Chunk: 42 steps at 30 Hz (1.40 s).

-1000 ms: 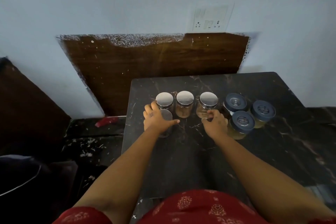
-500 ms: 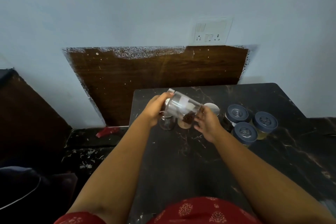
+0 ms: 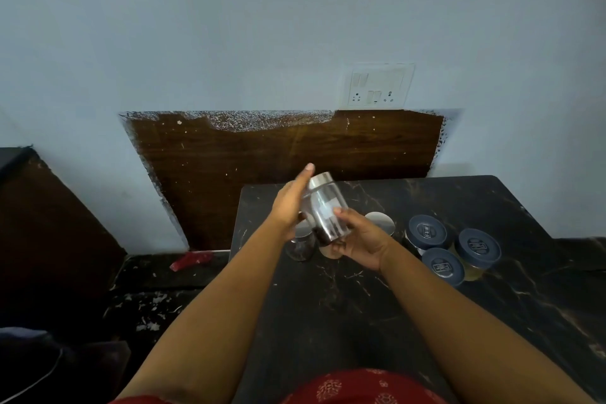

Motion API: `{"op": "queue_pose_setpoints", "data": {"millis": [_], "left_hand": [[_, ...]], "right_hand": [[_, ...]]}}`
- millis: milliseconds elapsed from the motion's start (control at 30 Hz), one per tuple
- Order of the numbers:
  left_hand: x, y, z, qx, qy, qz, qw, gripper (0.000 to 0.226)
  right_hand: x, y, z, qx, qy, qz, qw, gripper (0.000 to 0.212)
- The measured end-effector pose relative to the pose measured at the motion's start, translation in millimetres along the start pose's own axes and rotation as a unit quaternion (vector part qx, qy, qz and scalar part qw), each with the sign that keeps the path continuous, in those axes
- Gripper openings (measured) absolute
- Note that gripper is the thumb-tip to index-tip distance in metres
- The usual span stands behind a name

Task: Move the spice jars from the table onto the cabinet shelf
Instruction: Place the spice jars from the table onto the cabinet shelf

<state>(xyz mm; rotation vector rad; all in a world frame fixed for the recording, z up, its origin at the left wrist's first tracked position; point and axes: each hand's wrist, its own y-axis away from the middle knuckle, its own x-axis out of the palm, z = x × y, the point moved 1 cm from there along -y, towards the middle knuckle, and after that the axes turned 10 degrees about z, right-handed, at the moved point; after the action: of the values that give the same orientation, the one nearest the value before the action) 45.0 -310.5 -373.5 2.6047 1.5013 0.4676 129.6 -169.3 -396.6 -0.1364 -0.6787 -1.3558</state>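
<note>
The glass jar [image 3: 324, 207] has risen above the table [image 3: 360, 305], gripped by both hands [image 3: 288, 207] [image 3: 360, 246]: first carry begun.

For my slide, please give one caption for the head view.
Both hands lift a silver-lidded spice jar above the table.

Dim, soft light (edges visibly warped).

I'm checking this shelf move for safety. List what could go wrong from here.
1. The jar is tilted and held off the table between the left hand and right hand; smooth glass could slip.
2. Other jars stand right beneath it, so a drop may hit them.
3. If the lid is loose, the spice might spill.
</note>
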Motion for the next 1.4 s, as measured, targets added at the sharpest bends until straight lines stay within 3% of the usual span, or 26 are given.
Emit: {"op": "queue_pose_setpoints", "data": {"millis": [67, 133, 267, 367, 467, 533, 667, 733, 833, 967, 1133, 1400], "left_hand": [[4.6, 3.7, -2.6, 0.003, 0.096, 0.012, 0.995, 0.076], [8.7, 3.3, 1.6, -0.003, 0.113, 0.044, 0.993, 0.068], [16.5, 5.1, 5.3, -0.01, 0.182, 0.123, 0.975, 0.066], [16.0, 0.4, 0.9, -0.006, 0.121, 0.118, 0.985, 0.063], [18.7, -4.5, -1.6, 0.005, 0.131, 0.141, 0.981, 0.055], [19.2, -6.7, -3.2, -0.011, 0.167, 0.141, 0.976, 0.055], [20.9, -12.0, 0.0, -0.022, 0.117, 0.085, 0.989, 0.043], [23.9, -11.3, -1.6, -0.009, 0.135, 0.073, 0.988, 0.046], [25.2, -9.1, -6.2, -0.006, 0.161, 0.113, 0.98, 0.057], [21.0, -12.9, -4.8, -0.015, 0.212, 0.156, 0.965, 0.064], [17.8, -16.1, -10.5, -0.004, 0.212, 0.084, 0.974, 0.051], [14.8, -13.9, -22.4, 0.013, 0.137, 0.074, 0.988, 0.053]], "right_hand": [[2.0, -0.9, 5.7, -0.039, -0.071, 0.026, 0.996, 0.06], [4.6, -3.6, 11.0, -0.067, -0.134, 0.043, 0.988, 0.057], [7.5, -13.2, 17.9, -0.079, -0.006, -0.03, 0.996, 0.05], [5.6, -13.4, 31.5, -0.109, 0.067, -0.087, 0.988, 0.038], [8.3, -13.9, 41.3, -0.095, 0.13, -0.102, 0.982, 0.056], [9.1, -15.7, 44.9, -0.111, 0.133, -0.138, 0.975, 0.059], [11.3, -14.0, 48.6, -0.143, 0.102, -0.17, 0.97, 0.035], [14.3, -11.8, 45.3, -0.129, 0.094, -0.168, 0.973, 0.039], [15.7, -8.8, 42.1, -0.129, 0.077, -0.159, 0.976, 0.037], [16.3, -6.1, 45.0, -0.138, 0.111, -0.21, 0.962, 0.028], [26.4, -1.8, 44.6, -0.135, 0.124, -0.137, 0.974, 0.048], [33.6, -3.2, 39.0, -0.158, 0.138, -0.104, 0.972, 0.054]]}}
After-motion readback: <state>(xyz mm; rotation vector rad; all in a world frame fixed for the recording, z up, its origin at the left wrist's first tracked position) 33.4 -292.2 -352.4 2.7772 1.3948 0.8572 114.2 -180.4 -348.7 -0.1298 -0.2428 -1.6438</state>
